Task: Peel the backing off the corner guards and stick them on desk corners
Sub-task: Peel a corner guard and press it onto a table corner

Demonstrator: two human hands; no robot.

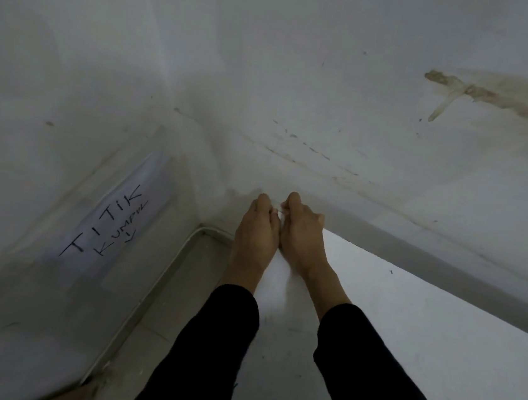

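The 2 hands meet above the far corner of the white desk [407, 315]: left hand [256, 228] and right hand [301, 233] both pinch a small pale corner guard [277, 213], mostly hidden between them. It looks light and soft, likely sticky-backed, so fingertips on its edges, clear of the adhesive, seem best.

A sheet of paper [115, 222] taped to the wall [37, 101], well left of the left hand's [255, 231] fingers [264, 201], reads in black handwriting "TITIK KUMPUL", with a small downward arrow beneath.
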